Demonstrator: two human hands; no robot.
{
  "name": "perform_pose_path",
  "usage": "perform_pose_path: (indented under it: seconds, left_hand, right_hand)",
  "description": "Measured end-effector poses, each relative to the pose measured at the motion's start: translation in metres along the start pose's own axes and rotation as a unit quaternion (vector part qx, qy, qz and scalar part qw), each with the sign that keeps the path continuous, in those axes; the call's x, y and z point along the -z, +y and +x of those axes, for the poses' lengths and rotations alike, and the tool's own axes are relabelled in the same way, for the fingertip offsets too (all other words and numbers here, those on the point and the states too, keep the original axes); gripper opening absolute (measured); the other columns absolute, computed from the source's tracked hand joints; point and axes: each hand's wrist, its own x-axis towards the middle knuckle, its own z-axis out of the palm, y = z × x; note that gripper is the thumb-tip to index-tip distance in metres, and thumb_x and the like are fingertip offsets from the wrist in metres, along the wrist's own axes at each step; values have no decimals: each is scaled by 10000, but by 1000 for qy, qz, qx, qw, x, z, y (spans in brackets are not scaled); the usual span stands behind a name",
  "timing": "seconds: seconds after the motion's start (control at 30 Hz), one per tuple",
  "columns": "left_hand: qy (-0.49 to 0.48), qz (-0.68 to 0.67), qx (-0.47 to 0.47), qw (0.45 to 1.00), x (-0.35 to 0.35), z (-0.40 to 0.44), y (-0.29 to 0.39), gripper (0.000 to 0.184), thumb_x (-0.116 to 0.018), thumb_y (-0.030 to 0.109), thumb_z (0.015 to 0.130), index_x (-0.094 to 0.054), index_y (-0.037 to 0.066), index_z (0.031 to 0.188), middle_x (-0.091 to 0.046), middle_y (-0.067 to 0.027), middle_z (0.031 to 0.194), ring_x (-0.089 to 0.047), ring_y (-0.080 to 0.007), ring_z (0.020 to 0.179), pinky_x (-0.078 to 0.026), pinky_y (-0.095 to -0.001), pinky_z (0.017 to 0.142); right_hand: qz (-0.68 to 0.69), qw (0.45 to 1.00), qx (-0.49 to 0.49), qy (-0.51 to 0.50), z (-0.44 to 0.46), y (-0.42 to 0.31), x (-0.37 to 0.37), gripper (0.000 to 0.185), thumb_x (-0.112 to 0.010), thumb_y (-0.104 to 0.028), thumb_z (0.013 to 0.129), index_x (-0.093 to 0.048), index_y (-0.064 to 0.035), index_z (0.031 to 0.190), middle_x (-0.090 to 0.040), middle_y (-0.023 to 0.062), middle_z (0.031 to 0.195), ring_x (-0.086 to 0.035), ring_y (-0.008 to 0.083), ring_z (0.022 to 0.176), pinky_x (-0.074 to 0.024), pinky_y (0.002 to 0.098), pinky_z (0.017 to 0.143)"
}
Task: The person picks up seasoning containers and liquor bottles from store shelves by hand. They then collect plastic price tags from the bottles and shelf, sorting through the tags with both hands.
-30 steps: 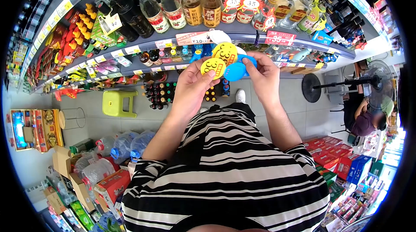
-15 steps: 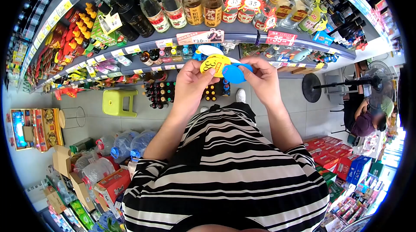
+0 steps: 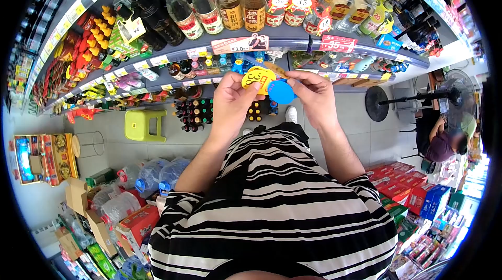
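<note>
In the head view, my left hand [image 3: 233, 101] pinches a yellow card [image 3: 253, 80] with a cartoon face and a red-and-white printed patch. My right hand [image 3: 312, 98] closes thumb and fingers on a round blue card [image 3: 281, 92] with small markings. The two cards sit side by side and overlap near their inner edges. Behind them a thin pale piece and a brownish piece [image 3: 274, 68] stick up, seen nearly edge-on. Both hands are in front of the shelves, above the floor.
A shelf [image 3: 198, 44] of liquor bottles [image 3: 254, 2] with price tags curves ahead. On the floor stand a green stool [image 3: 145, 125], dark bottles [image 3: 192, 113], large plastic jugs [image 3: 151, 174] and red boxes [image 3: 396, 183]. A fan [image 3: 444, 97] and a seated person [image 3: 442, 145] are at the right.
The white oval behind the yellow card has turned to a thin edge, and a brownish piece now shows beside it. The blue card has shifted slightly; both hands keep their grip.
</note>
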Motion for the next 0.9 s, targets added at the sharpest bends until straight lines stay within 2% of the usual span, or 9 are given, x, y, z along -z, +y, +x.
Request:
perform_pose_path:
  seconds: [0.1,0.2,0.3,0.4,0.5,0.7,0.8,0.83,0.9]
  left_hand:
    - [0,3,2,1000,0,0,-1,90,-566,-2,871,-479,14,891,-622,-117,952,-631,-143,840,-558,-279,692]
    - [3,3,6,1000,2,0,-5,89,-565,0,870,-481,19,890,-624,-111,944,-631,-141,834,-557,-279,687]
    - [11,-2,17,1000,2,0,-4,88,-567,8,871,-482,26,889,-628,-97,927,-630,-135,822,-556,-278,680]
    - [16,-8,21,1000,3,0,-7,87,-569,19,873,-484,31,890,-629,-86,911,-629,-129,804,-554,-274,673]
    - [15,-7,26,1000,5,0,-8,74,-552,16,881,-484,36,903,-627,-88,931,-632,-140,808,-553,-284,685]
    - [16,-10,26,1000,5,1,-7,104,-544,9,883,-472,39,951,-619,-99,982,-628,-149,844,-552,-290,692]
    - [17,-10,23,1000,5,2,-7,147,-543,-1,879,-466,37,997,-616,-107,1011,-627,-155,864,-553,-288,685]
    - [17,-9,22,1000,5,2,-7,165,-543,-5,877,-465,36,1017,-614,-110,1020,-627,-157,869,-554,-287,682]
    - [24,10,29,999,1,2,-4,228,-543,-14,872,-463,36,1079,-612,-111,1032,-626,-159,880,-555,-282,678]
  right_hand:
    - [76,997,-3,24,-1,-3,-1,191,-628,-32,841,-638,23,1024,-666,72,855,-616,92,762,-487,202,678]
    - [88,993,44,70,-1,-4,-2,191,-634,-51,843,-636,35,1014,-669,88,865,-630,110,740,-508,219,679]
    - [30,991,82,106,-2,-5,0,173,-594,0,851,-616,49,1016,-655,115,901,-637,159,771,-514,269,719]
    - [23,988,114,103,1,0,4,162,-598,15,844,-616,49,1002,-654,114,887,-634,154,755,-516,273,708]
    - [40,985,126,106,3,4,5,174,-647,30,807,-624,12,978,-646,48,806,-578,62,670,-480,185,624]
    - [85,974,162,133,8,-11,8,156,-600,38,832,-580,-17,977,-602,14,867,-544,37,717,-450,168,617]
    - [48,977,172,114,8,-15,21,138,-589,27,843,-590,-17,974,-594,12,861,-548,40,737,-458,174,635]
    - [57,984,130,103,3,-25,15,148,-581,36,845,-595,-10,984,-599,15,883,-548,46,743,-461,179,659]
    - [-35,987,149,47,3,-24,15,161,-580,39,846,-594,-6,1000,-602,18,896,-552,50,747,-464,181,668]
